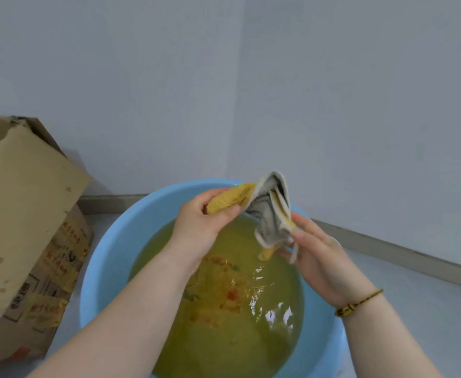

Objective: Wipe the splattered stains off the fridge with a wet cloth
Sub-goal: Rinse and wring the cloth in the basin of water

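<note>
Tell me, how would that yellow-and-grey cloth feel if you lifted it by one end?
Probably floppy: the cloth folds and droops between the left hand and right hand. Likely heavy for its size and drippy, since it hangs over rippling water in the blue basin. Its textured yellow side seems unlikely to slip.

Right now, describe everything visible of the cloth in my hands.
The cloth is two-sided: a nubbly yellow face and a grey face with pale edging. It is bunched into folds and stretched slantwise between both hands. The left hand grips the yellow upper end; the right hand pinches the grey lower end, where a yellow corner hangs down. It is held over the blue basin of yellowish water, seemingly not touching either.
</note>
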